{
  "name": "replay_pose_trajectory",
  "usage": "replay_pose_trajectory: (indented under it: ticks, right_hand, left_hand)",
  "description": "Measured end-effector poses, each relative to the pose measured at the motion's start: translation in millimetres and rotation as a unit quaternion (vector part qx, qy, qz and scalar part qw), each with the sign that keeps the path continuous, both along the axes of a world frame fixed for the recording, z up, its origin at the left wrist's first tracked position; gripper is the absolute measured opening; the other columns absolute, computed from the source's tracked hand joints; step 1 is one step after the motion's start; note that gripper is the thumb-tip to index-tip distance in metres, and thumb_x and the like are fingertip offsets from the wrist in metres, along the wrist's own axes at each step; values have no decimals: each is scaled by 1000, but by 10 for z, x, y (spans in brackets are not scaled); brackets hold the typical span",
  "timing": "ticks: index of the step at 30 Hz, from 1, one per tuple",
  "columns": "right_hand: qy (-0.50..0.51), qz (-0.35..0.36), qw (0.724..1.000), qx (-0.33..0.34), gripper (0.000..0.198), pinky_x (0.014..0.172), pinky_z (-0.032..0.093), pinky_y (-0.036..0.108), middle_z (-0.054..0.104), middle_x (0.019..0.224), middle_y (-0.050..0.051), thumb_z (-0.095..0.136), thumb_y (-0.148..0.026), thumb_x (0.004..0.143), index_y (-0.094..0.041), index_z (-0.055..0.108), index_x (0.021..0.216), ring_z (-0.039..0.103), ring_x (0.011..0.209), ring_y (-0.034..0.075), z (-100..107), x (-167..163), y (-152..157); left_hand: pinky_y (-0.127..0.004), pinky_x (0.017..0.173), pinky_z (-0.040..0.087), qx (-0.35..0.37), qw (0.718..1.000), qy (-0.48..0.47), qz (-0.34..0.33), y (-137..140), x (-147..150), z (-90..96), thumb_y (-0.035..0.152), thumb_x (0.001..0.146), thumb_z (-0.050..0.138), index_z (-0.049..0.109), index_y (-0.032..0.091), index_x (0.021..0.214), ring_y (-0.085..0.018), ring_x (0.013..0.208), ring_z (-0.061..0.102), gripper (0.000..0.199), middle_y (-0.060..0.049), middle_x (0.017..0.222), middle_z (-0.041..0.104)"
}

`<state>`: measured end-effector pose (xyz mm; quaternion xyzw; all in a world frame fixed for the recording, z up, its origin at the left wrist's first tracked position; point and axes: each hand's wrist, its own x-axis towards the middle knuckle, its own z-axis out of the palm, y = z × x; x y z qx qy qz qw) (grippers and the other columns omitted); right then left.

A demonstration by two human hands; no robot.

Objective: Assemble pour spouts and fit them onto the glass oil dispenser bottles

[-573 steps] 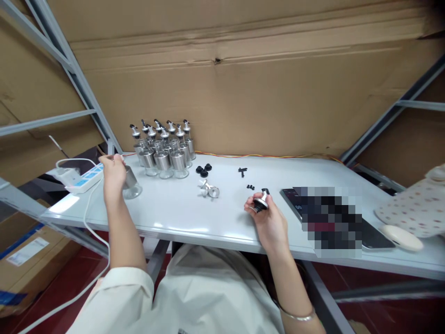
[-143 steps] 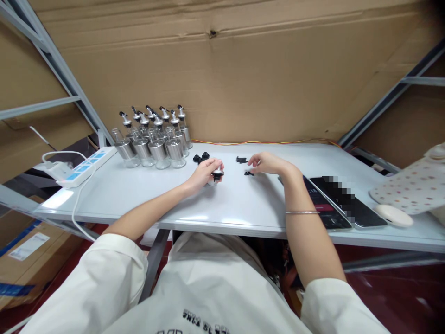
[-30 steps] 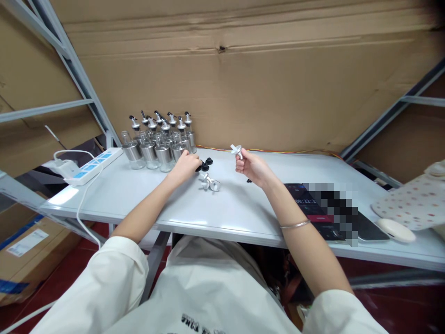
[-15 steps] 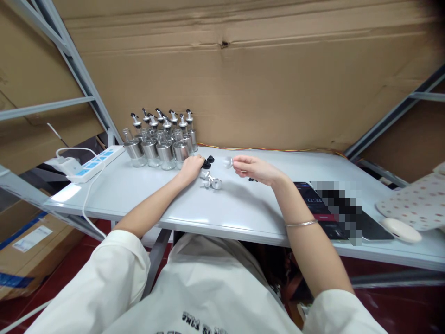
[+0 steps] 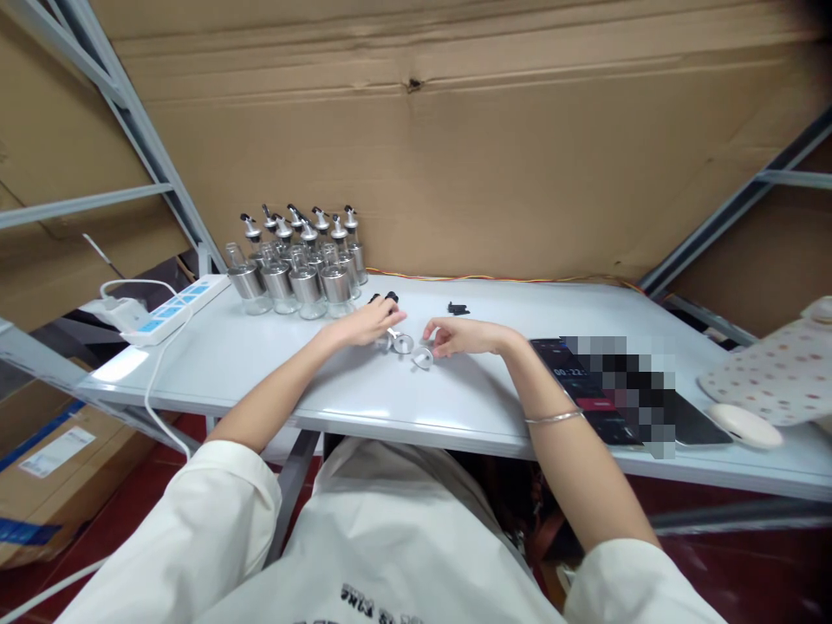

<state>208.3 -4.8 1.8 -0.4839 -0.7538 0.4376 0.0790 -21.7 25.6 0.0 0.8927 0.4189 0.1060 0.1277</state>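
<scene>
My left hand [image 5: 365, 324] is over the table with its fingers stretched out, holding nothing I can see. Black stoppers [image 5: 391, 297] show just beyond its fingers, partly covered. Below the fingertips lie silver pourer spouts [image 5: 401, 344], some hidden by the hand. My right hand [image 5: 466, 336] is close by on the right, index finger and thumb apart. At its lower fingertips another silver pourer spout [image 5: 422, 358] rests on the table, touching or almost touching them. Small black parts [image 5: 458, 308] lie beyond the right hand.
Several glass bottles with steel sleeves [image 5: 304, 286] stand at the back left, the rear ones fitted with pourers. A power strip [image 5: 175, 309] lies left of them. To the right are a phone [image 5: 572, 373], a white oval object [image 5: 744, 425] and a dotted white item [image 5: 767, 373]. Cardboard [image 5: 416, 173] walls the back.
My right hand has come down toward me, bringing the silver spout onto the table beside the others. My left hand has shifted right, its fingers now over the spouts. The small black parts are uncovered.
</scene>
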Motion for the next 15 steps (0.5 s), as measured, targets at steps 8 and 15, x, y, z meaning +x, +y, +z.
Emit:
replay_pose_trajectory:
  ticks: [8,15]
  right_hand:
    - [14,43,999,-29,48,61,37,25,57,70,-4,78,-35,59,-19,47,92,51,64,12,79,-44,-99]
    - [89,62,994,-28,45,70,43,28,58,78,-2,78,-32,57,-19,47,88,55,73,14,63,-85,-98]
  left_hand:
    - [-29,89,38,-117,986,50,-111,-160,67,14,61,67,62,45,21,120,-22,104,44,69,-7,112,41]
    - [-32,96,33,-140,975,25,-173,-127,68,33,47,63,72,45,21,119,-23,111,39,67,-6,113,42]
